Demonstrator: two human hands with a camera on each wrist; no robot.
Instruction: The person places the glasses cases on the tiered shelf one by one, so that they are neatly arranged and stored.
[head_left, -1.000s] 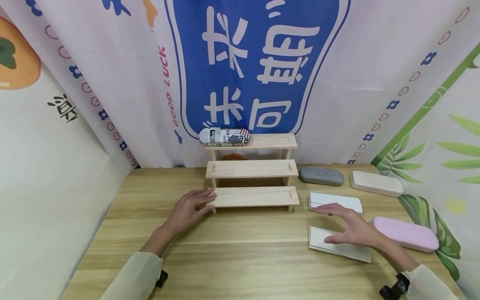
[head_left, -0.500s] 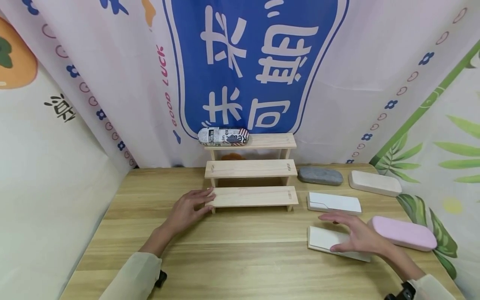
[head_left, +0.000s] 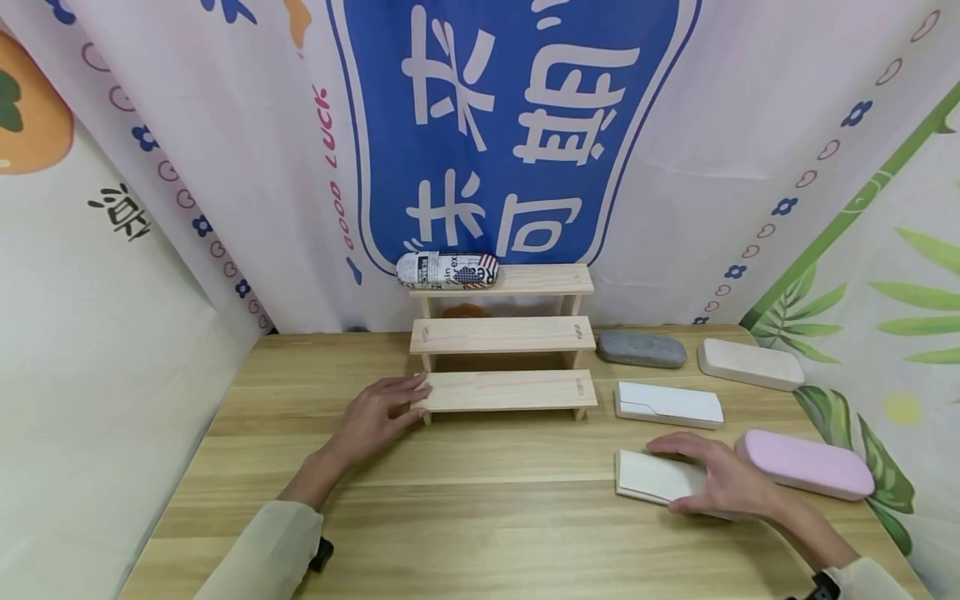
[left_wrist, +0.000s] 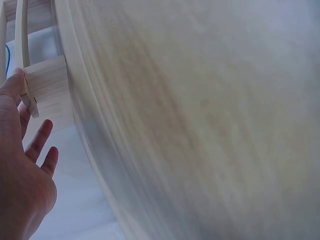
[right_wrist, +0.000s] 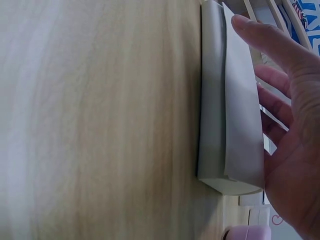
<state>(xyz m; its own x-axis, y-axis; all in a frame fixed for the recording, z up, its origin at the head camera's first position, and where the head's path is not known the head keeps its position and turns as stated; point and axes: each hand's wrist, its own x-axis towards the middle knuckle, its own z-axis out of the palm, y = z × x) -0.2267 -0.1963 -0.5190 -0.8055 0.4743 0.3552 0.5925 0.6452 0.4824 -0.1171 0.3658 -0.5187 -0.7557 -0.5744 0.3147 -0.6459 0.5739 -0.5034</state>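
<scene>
A three-tier wooden display stand [head_left: 510,392] stands against the backdrop. My left hand [head_left: 375,417] holds the left end of its lowest board, thumb at the front edge and fingers on top; in the left wrist view the board's end [left_wrist: 22,45] lies between thumb and a finger, the others stretched loosely. My right hand [head_left: 731,483] arches over the right part of a cream flap-top glasses case [head_left: 648,475], thumb at its near side, fingers at the far side. In the right wrist view the flap [right_wrist: 243,110] lies closed and the thumb is spread from the fingers.
A newspaper-print glasses case [head_left: 447,271] lies on the top tier's left. Right of the stand lie a grey case [head_left: 642,349], an off-white case [head_left: 750,365], a white flap case [head_left: 669,404] and a pink case [head_left: 806,464]. A printed cloth [head_left: 675,208] hangs behind the table.
My right hand has moved from above the white flap case toward me and down over the cream glasses case. My left hand stays at the stand's lowest board.
</scene>
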